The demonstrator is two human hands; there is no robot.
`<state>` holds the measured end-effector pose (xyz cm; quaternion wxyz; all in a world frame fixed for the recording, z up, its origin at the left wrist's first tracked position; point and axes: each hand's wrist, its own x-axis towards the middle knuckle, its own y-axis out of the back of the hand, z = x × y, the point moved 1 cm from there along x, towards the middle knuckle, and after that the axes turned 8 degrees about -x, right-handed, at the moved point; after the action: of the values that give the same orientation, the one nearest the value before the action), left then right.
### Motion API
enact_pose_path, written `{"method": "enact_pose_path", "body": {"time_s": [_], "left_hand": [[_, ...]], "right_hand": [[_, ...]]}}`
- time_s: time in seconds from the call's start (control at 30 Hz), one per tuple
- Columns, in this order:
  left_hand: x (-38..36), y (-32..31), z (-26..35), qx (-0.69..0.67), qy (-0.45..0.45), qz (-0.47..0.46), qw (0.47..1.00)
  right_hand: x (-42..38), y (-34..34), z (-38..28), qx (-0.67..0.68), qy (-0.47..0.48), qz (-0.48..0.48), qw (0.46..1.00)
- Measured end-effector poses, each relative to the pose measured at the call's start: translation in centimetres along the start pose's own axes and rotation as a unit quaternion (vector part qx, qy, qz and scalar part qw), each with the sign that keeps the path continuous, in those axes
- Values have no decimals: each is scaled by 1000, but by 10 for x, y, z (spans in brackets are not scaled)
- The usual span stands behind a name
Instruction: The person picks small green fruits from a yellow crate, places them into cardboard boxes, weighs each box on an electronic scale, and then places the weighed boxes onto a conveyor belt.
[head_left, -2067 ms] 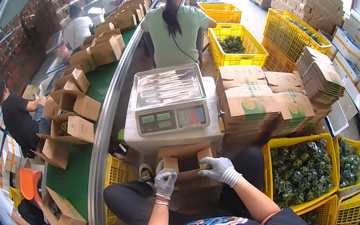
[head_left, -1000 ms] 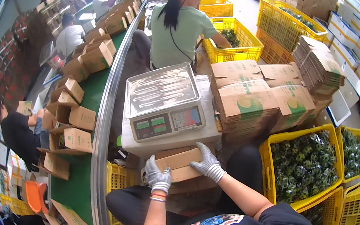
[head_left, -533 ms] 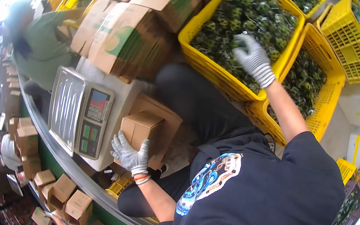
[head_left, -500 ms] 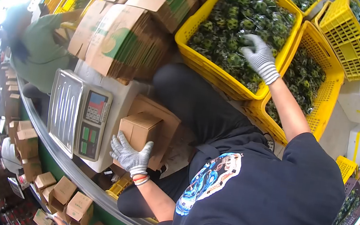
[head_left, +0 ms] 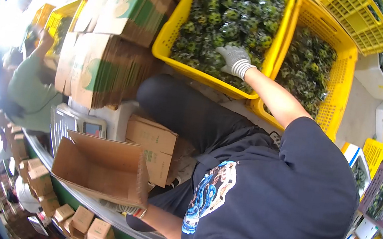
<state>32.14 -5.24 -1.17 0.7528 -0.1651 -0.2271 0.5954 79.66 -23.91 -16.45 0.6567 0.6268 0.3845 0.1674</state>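
Note:
My left hand (head_left: 113,205), in a grey-white striped glove, holds an open cardboard box (head_left: 101,168) from its near lower side. Most of those fingers are hidden under the box. The box is tilted with its bare inside facing me, covering much of the digital scale (head_left: 95,128). My right hand (head_left: 235,61), in the same kind of glove, rests palm down on plastic-wrapped green produce packets (head_left: 234,23) in a yellow crate (head_left: 162,47). Its fingers are partly spread, and no packet shows lifted in them.
Flattened cartons (head_left: 105,70) are stacked beyond the scale. Another yellow crate (head_left: 340,91) of packets adjoins the first. A brown carton (head_left: 151,145) stands beside my knee. A conveyor edge (head_left: 86,202) runs past small boxes (head_left: 99,234). A person in green (head_left: 34,90) works at far left.
My left hand has moved the box from beside the scale to over it, turning its open mouth toward me. My right hand remains on the packets, shifted toward the crate's near side. The view has shifted.

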Motion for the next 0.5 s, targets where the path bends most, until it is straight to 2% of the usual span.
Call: {"method": "enact_pose_path", "body": {"time_s": [0.07, 0.17, 0.2, 0.27, 0.3, 0.33, 0.37, 0.4, 0.43, 0.47, 0.5], "left_hand": [[7, -50, -29, 8, -6, -31, 999], [13, -125, -75, 0, 8, -90, 996], [14, -149, -94, -8, 22, -110, 994], [15, -194, -130, -23, 45, -146, 988], [15, -215, -149, -29, 62, -161, 985], [15, -232, -169, -35, 87, -172, 981], [15, -246, -192, -47, 123, -177, 975], [12, -257, -211, -63, 181, -162, 968], [10, -264, -233, -96, 278, -126, 947], [7, -266, -259, -24, 301, -123, 945], [-3, -268, -279, -60, 348, -131, 926]], "right_hand": [[-18, 10, 3, 69, -23, 37, 997], [-58, 21, 31, 92, -52, 137, 985], [-69, 19, 53, 108, -71, 201, 971], [-100, 15, 110, 135, -216, 184, 949], [-110, -15, 152, 84, -234, 231, 941], [-126, -32, 176, 132, -310, 213, 917], [-135, -83, 220, 174, -358, 117, 910], [-152, -97, 232, 179, -368, -42, 912], [-162, -126, 235, 187, -362, -132, 903], [-167, -159, 233, 194, -353, -218, 889], [-171, -177, 216, 224, -348, -252, 875]]}}
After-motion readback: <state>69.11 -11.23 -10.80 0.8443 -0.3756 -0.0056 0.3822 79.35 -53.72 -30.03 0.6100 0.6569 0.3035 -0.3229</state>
